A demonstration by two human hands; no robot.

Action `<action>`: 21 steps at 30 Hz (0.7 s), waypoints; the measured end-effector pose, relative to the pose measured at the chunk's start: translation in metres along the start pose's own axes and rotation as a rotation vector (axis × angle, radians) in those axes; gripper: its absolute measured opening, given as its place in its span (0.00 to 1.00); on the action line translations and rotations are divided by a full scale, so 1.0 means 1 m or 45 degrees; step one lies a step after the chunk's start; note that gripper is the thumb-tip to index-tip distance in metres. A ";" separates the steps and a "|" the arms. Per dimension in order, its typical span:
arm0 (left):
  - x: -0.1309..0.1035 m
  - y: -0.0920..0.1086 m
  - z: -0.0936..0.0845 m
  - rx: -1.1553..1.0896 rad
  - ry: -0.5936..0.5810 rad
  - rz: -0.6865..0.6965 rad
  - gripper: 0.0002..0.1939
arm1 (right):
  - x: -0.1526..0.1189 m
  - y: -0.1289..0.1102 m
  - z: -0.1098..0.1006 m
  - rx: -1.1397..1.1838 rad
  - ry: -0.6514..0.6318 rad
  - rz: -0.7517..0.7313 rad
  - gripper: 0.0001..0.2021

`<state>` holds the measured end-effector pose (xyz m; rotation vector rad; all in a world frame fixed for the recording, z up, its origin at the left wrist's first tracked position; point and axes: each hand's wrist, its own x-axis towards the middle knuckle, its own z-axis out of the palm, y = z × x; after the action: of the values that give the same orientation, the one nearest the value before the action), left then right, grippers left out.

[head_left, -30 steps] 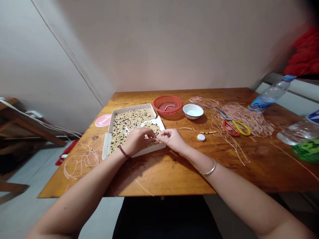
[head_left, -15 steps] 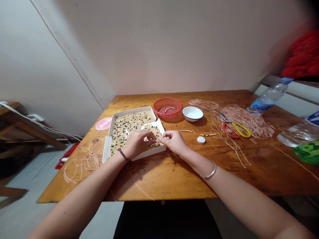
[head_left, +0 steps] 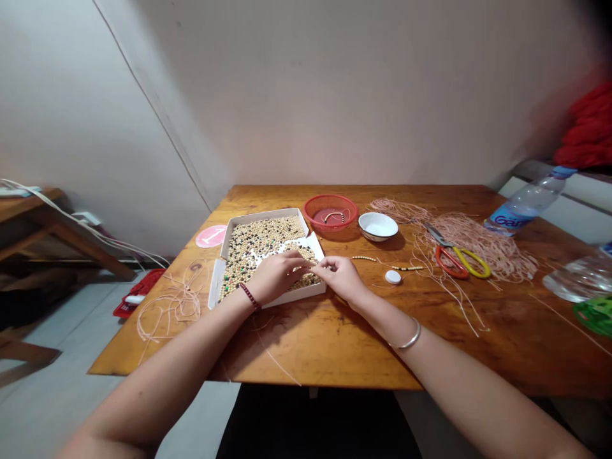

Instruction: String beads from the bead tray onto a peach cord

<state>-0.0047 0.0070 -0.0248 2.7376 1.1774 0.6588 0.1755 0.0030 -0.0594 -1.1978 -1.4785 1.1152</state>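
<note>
My left hand (head_left: pixel 280 275) is over the front right part of a white box (head_left: pixel 216 284) full of small beige, black and green beads (head_left: pixel 248 245). Its thumb and fingers are pinched together near the right edge of the box. My right hand (head_left: pixel 338 275) meets it there, thumb and forefinger closed too. What lies between the fingertips is too small to make out. Right of my right hand, a short string of beads (head_left: pixel 364 258) and another beaded string (head_left: pixel 407 268) lie on the wooden table (head_left: pixel 344 344).
Behind the hands stand a red basket (head_left: pixel 329 228) holding a beaded string and a white bowl (head_left: pixel 378 234). To the right are a white cap (head_left: pixel 393 277), scissors (head_left: pixel 452 252), tangled pink cord (head_left: pixel 502 245) and a bottle (head_left: pixel 526 203). Loose cord (head_left: pixel 169 306) lies left.
The view has shifted, so the table and things on it appear slightly right and lower. Both hands remain together at the right side of the box, with fingers slightly moved.
</note>
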 end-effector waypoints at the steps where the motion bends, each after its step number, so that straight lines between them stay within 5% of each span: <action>1: 0.000 0.001 0.000 -0.004 0.015 -0.003 0.12 | 0.000 0.000 0.000 0.039 -0.006 0.012 0.12; 9: 0.000 0.009 -0.008 -0.230 0.067 -0.068 0.08 | -0.001 -0.013 -0.001 0.264 -0.054 0.193 0.13; 21: -0.002 0.002 -0.003 -0.219 0.099 -0.077 0.07 | 0.004 -0.006 0.000 0.208 -0.144 0.024 0.16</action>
<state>-0.0062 0.0043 -0.0220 2.5456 1.1556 0.8250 0.1738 0.0059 -0.0535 -1.0521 -1.4327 1.3084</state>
